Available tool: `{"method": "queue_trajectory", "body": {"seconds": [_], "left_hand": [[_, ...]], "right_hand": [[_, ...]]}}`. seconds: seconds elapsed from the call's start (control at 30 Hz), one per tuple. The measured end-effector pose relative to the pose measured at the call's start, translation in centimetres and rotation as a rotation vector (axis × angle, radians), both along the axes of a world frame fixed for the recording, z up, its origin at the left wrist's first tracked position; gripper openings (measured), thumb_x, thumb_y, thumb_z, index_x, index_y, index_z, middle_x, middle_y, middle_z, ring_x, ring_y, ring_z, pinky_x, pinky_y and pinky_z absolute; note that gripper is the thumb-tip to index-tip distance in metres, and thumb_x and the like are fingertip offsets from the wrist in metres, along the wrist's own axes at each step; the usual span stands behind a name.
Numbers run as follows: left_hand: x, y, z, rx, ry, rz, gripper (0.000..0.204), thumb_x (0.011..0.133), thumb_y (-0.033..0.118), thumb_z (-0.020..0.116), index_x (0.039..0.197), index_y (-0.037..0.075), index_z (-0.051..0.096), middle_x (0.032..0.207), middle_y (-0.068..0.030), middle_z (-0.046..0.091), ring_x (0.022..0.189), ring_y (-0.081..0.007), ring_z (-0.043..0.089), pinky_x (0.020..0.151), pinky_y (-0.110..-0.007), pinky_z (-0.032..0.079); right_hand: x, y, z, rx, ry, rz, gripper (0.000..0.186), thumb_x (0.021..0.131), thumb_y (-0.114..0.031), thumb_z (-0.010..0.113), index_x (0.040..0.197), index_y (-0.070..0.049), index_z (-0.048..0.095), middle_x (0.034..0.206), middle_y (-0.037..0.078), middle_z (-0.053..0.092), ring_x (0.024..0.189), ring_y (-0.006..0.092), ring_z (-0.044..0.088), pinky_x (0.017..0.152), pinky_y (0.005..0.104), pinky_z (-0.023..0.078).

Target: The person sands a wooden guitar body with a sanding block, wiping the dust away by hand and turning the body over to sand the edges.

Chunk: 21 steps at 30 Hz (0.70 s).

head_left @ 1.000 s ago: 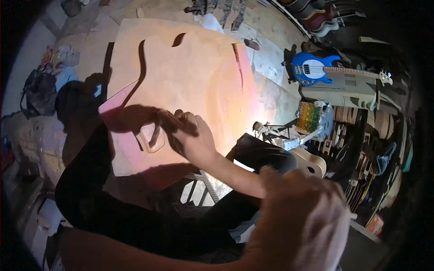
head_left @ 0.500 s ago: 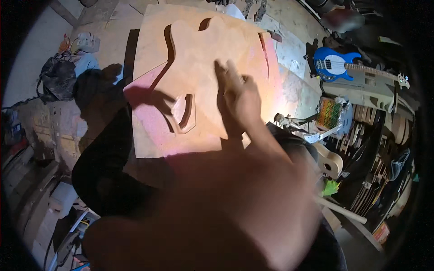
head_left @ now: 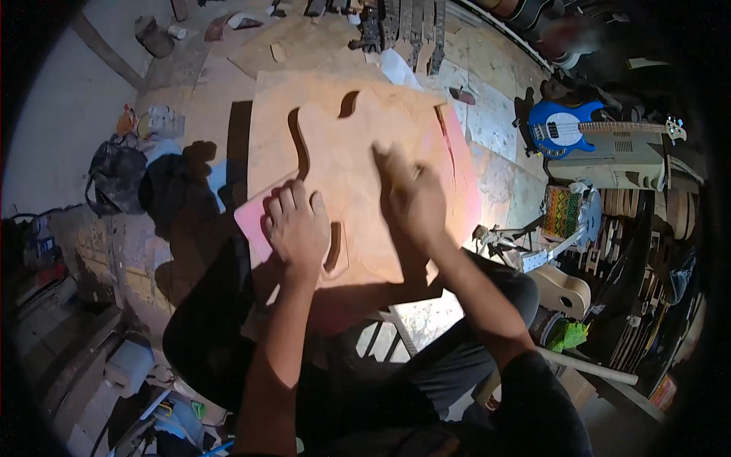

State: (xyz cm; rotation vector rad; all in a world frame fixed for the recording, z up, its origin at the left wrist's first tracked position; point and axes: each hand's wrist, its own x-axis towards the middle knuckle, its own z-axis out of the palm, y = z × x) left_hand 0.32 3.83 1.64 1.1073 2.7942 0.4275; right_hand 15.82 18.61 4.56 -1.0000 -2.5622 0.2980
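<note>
At the centre of the head view, a guitar-body-shaped wooden panel lies flat on a larger pale board. The panel's two curved cutaways face the far side, their edges marked by dark shadow. Pink colouring shows along the right margin and at the near left corner.

The left hand rests palm down on the near left part of the work. Its fingers are released and slightly spread, pointing away from the body; nothing is grasped. Just right of its wrist sits a small wooden piece with a dark slot, partly covered by the hand.

The right hand is positioned over the right half of the panel, well apart from the left. It is blurred: at least one finger is extended, but whether the others grasp anything, or whether the hand touches the surface, cannot be determined. Its shadow falls to its left.

To the right of the board, a blue bass guitar lies across a grey boxy unit. Nearer the person is a pale guitar body with a round hole. A dark bag sits at far left.
</note>
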Motion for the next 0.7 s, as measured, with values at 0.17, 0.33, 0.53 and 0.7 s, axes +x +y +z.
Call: {"method": "queue_trajectory", "body": {"seconds": [0.17,0.33,0.53,0.7], "left_hand": [[-0.2,-0.7,0.0,-0.033,0.016,0.006,0.043,0.104,0.034,0.061,0.138,0.007,0.060,0.121,-0.0122,0.065,0.117,-0.0345,0.060,0.095,-0.050,0.050],[0.7,1.4,1.1,-0.031,-0.030,-0.021,0.044,0.104,0.032,0.062,0.139,0.006,0.060,0.125,-0.0124,0.065,0.120,-0.0346,0.060,0.098,-0.050,0.049],[0.2,0.1,0.1,-0.052,-0.012,0.014,0.045,0.104,0.033,0.062,0.139,0.005,0.060,0.127,-0.0135,0.064,0.121,-0.0351,0.059,0.099,-0.051,0.049],[0.6,1.1,0.5,-0.048,-0.038,-0.011,0.045,0.103,0.033,0.061,0.139,0.005,0.061,0.126,-0.0148,0.064,0.120,-0.0367,0.059,0.097,-0.052,0.049]], "right_hand": [[-1.3,-0.4,1.3,0.011,0.020,0.272,0.063,0.095,-0.012,0.069,0.152,-0.037,0.062,0.091,0.026,0.070,0.079,0.0406,0.069,0.068,0.0523,0.057],[-1.5,12.5,-1.6,0.020,-0.080,-0.243,0.030,0.100,-0.018,0.066,0.128,-0.025,0.074,0.091,0.029,0.066,0.075,0.0462,0.068,0.064,0.0555,0.056],[-3.7,3.1,0.2,-0.039,0.048,0.190,0.055,0.098,-0.016,0.067,0.150,-0.035,0.063,0.092,0.027,0.068,0.077,0.0446,0.068,0.066,0.0542,0.057],[-5.8,14.6,0.0,0.109,-0.035,-0.345,0.052,0.096,-0.020,0.070,0.147,-0.029,0.066,0.082,0.026,0.067,0.069,0.0466,0.066,0.060,0.0533,0.057]]}}
